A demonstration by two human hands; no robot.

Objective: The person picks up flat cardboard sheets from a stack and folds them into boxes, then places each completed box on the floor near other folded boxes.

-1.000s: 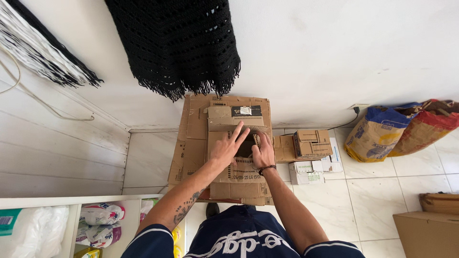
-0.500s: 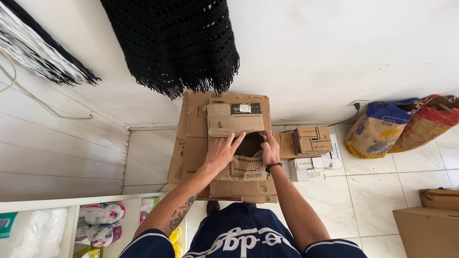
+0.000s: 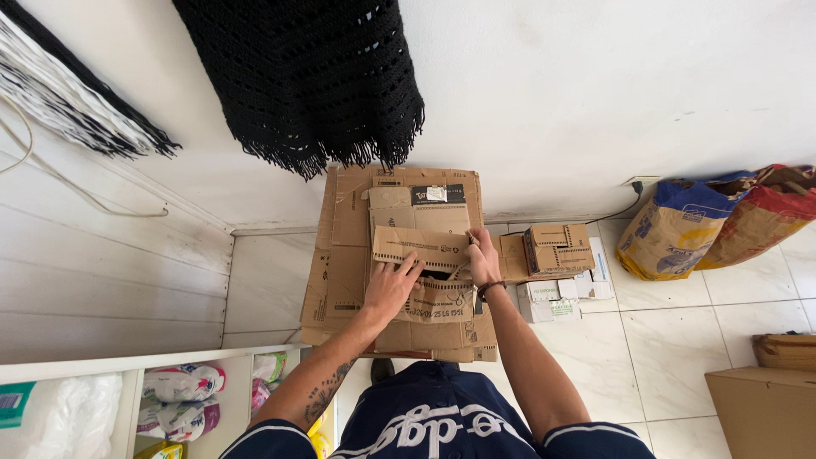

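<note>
Currently left hand lies with fingers spread flat on a folded cardboard piece; right hand pinches the edge of a raised flap just above it. Both sit atop the flattened cardboard stack against the wall. Judgement: keep the left palm pressing so the stack stays put while the flap folds down squarely.

At frame centre, the left hand lies flat on a flattened cardboard stack — the right hand grips the top cardboard piece; black fringed cloth hangs above.
</note>
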